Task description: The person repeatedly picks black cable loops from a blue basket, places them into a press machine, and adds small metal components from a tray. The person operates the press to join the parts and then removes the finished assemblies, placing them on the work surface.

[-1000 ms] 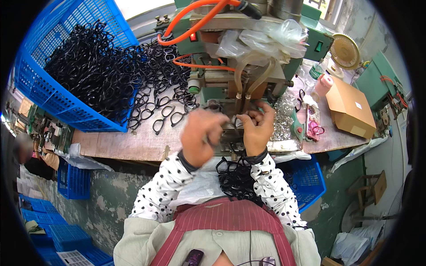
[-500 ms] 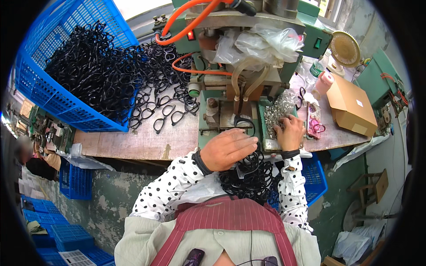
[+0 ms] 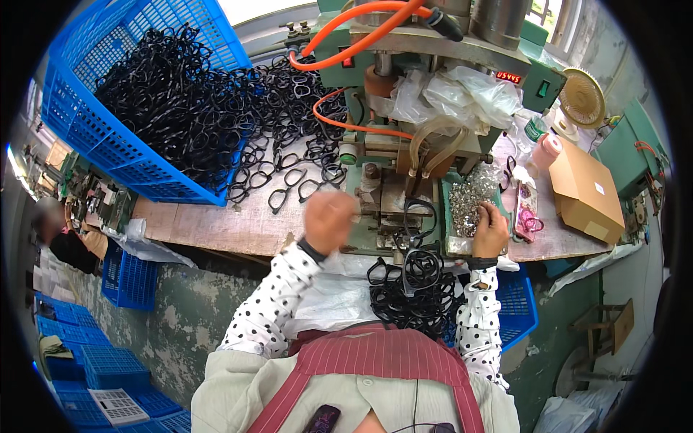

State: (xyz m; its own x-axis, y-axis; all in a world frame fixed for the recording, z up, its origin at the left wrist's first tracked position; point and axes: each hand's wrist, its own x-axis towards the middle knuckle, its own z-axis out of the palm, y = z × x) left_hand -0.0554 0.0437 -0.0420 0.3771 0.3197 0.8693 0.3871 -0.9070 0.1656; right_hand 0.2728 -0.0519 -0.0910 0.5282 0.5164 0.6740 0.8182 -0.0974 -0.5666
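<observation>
My left hand (image 3: 328, 222) is smeared by motion at the front of the bench, left of the green press (image 3: 372, 191); its fingers cannot be made out. My right hand (image 3: 491, 232) pinches at the near right corner of a green tray (image 3: 456, 247) full of small shiny metal parts (image 3: 465, 206); whatever sits in the fingertips is too small to name. A black eyeglass frame (image 3: 421, 209) rests in the press under its tubes. Below it, several more black eyeglass frames (image 3: 415, 299) lie heaped above my lap.
A blue crate (image 3: 137, 169) at the left overflows with black eyeglass frames (image 3: 170, 108), and loose ones (image 3: 287, 189) spread over the bench. To the right are a cardboard box (image 3: 586, 189), a pink-topped bottle (image 3: 546, 150) and a pink-patterned case (image 3: 525, 209). Orange hoses (image 3: 361, 54) loop overhead.
My left hand has moved left, away from the press, uncovering the frame in it. My right hand has drawn back toward the tray's near corner, fingers pinched. The view has shifted slightly.
</observation>
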